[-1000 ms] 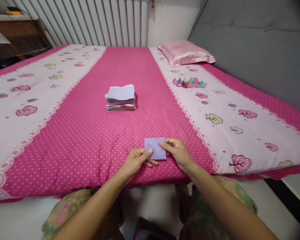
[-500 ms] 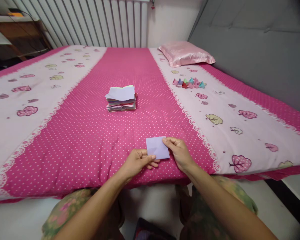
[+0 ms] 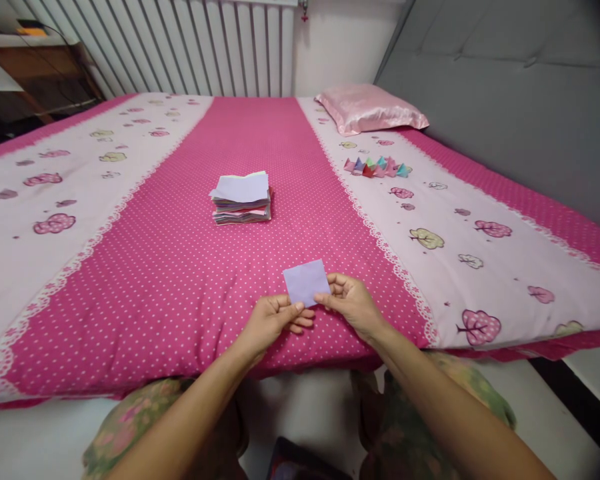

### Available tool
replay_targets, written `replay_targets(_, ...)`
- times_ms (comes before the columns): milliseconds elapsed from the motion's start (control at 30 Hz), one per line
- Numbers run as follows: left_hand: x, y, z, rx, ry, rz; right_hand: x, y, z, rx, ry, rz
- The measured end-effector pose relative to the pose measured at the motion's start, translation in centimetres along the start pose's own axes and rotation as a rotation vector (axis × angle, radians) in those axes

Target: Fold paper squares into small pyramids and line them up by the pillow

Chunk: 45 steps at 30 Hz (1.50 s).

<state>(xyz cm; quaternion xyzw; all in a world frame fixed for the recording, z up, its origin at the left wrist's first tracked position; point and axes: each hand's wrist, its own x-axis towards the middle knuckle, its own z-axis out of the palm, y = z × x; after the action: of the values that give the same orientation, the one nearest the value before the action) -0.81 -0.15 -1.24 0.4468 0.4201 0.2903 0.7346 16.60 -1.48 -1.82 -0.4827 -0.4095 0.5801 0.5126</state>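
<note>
A small square of lavender paper (image 3: 306, 280) is held up between my two hands, just over the front edge of the bed. My left hand (image 3: 276, 321) pinches its lower left corner, thumb on the near face. My right hand (image 3: 353, 303) grips the lower right corner, with the thumb in front and the fingers behind. Farther off lies a stack of paper squares (image 3: 242, 199), lavender on top with other colours below. Several small folded paper shapes (image 3: 378, 167) in pink, red, purple, green and blue sit in a cluster at the right.
The bed (image 3: 170, 267) has a pink dotted cover with pale tree-print bands. A shiny pink pillow (image 3: 370, 109) lies at the back right by the grey headboard (image 3: 505, 100). A white radiator (image 3: 220, 47) stands behind the bed. My knees are at the near edge.
The lavender paper has tilted and shifted slightly up and left. My right thumb has moved from its upper right corner down to the lower edge.
</note>
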Motion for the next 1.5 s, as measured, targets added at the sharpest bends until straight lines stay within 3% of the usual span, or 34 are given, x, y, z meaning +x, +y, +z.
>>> replay_targets(800,0.00,0.61,-0.32,-0.203,0.029,-0.032,0.34,0.63,-0.04,0.058,0.038,-0.011)
replay_targets(1500,-0.19,0.67,-0.44,-0.102,-0.050,-0.033,0.17,0.88,-0.01,0.001,-0.019,-0.037)
